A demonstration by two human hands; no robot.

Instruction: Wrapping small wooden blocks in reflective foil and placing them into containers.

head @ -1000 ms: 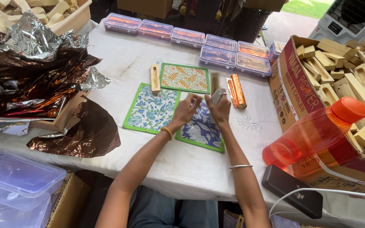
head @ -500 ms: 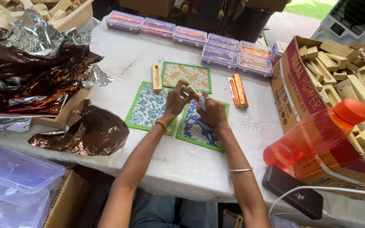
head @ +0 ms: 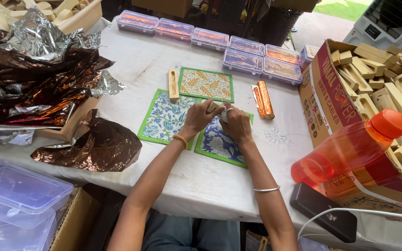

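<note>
Small wooden block [head: 212, 107], pale, oblong, sits pinched between both hands directly above the blue printed mat [head: 219, 142]. Left hand [head: 200, 118] is closed round the block's near end, thumb and fingers on its long faces. Right hand [head: 236, 124] is curled against the block's other end, fingertips closed on a whitish scrap [head: 224, 115] there; what the scrap is, cannot tell.

Handling, as a judgement: the block looks light, rigid and dry, not slippery, unlikely to break. The flat long sides are the place to hold it; the ends stay free that way. The scrap looks thin and easily crumpled.

Outward from the blue mat:
- Touching its left edge: a second mat [head: 166, 117], green border, blue-green floral.
- Just beyond: a third mat [head: 205, 84], orange leaf print, with another bare wooden block [head: 173, 85] lying at its left edge.
- Right of the blue mat, near: a block wrapped in copper foil [head: 262, 100].
- Further beyond: a row of shallow clear lidded boxes [head: 238, 51].
- Far left: a heap of crumpled brown and silver foil [head: 43, 79].
- Far right: a cardboard carton [head: 331, 97] full of similar blocks, an orange bottle [head: 350, 148] lying before it, a dark phone [head: 323, 217] nearest the table edge.

All rest on a white tablecloth [head: 210, 186].
</note>
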